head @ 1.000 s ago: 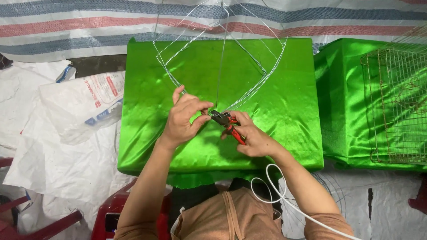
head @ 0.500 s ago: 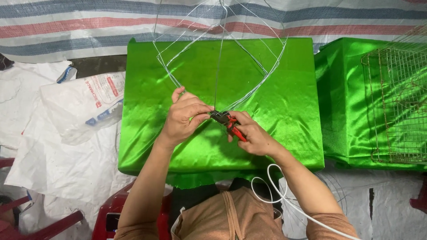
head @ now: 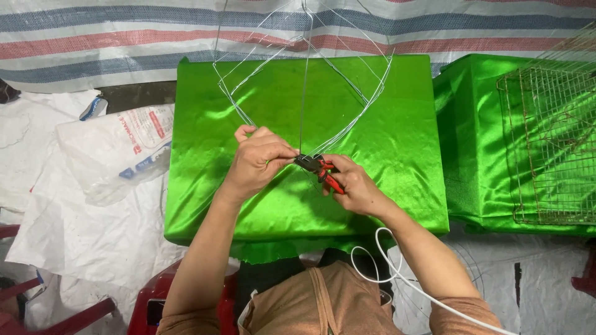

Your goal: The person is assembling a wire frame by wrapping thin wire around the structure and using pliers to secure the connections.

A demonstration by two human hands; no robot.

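Across the middle of the floor sits a big block draped in shiny green cloth (head: 261, 205), with a second green-covered block (head: 478, 155) at three o'clock carrying a rusty wire grid (head: 552, 142). Striped tarp (head: 124, 37) runs along twelve o'clock, and white plastic sacks (head: 93, 205) lie crumpled at nine o'clock. Over the near block stands a frame of thin wire (head: 304, 80), its strands fanning out toward twelve o'clock and meeting at one point near the centre. There the left hand (head: 261, 162) is curled shut, fingers pinching the wire at the join. Just at its three o'clock, touching that same join, the right hand (head: 354, 186) is closed round red-handled pliers (head: 320, 170). White cord (head: 379, 267) loops by the person's lap at six o'clock.
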